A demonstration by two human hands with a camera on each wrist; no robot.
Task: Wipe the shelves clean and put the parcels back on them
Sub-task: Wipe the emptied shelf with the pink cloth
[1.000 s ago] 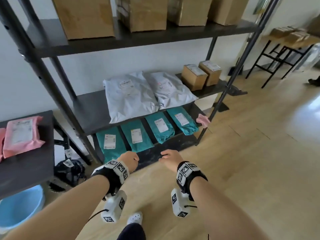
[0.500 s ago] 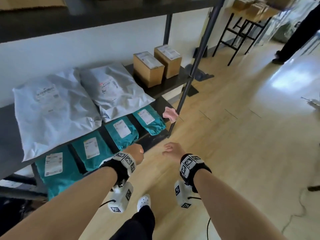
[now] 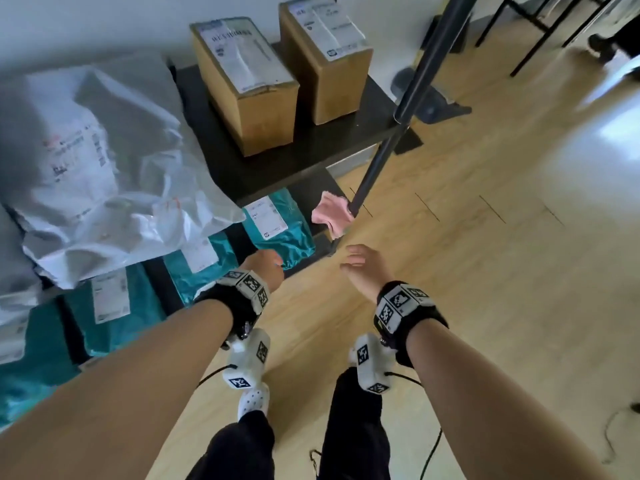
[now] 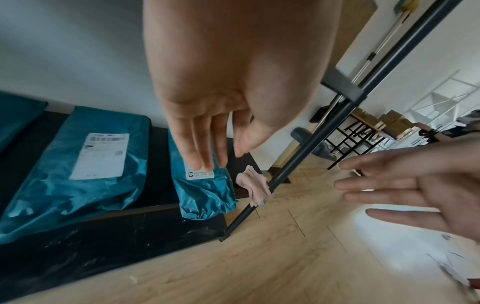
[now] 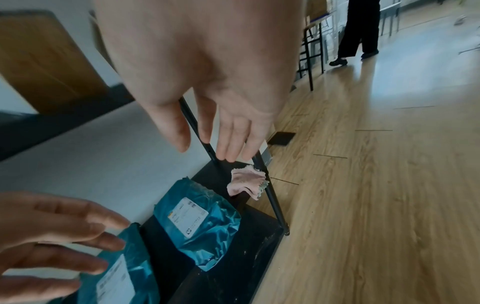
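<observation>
A crumpled pink cloth (image 3: 330, 214) lies on the right end of the black bottom shelf (image 4: 103, 236), against the rack's front post (image 3: 391, 140). Several teal parcels (image 3: 277, 226) lie side by side on that shelf. White poly bags (image 3: 97, 168) and two cardboard boxes (image 3: 246, 81) sit on the middle shelf (image 3: 277, 161). My left hand (image 3: 265, 268) hovers over the rightmost teal parcel (image 4: 202, 195), fingers straight and empty. My right hand (image 3: 360, 265) hangs open above the floor, a short way in front of the cloth (image 5: 246, 183), touching nothing.
Light wooden floor (image 3: 485, 271) spreads to the right of the rack. A black-framed table (image 3: 540, 26) stands far right, with another person's legs (image 5: 358, 30) beyond it. Cables (image 3: 429, 445) trail on the floor by my feet.
I have moved right along the rack and closer to it. Both hands have advanced towards the right end of the bottom shelf, and their fingers have spread out.
</observation>
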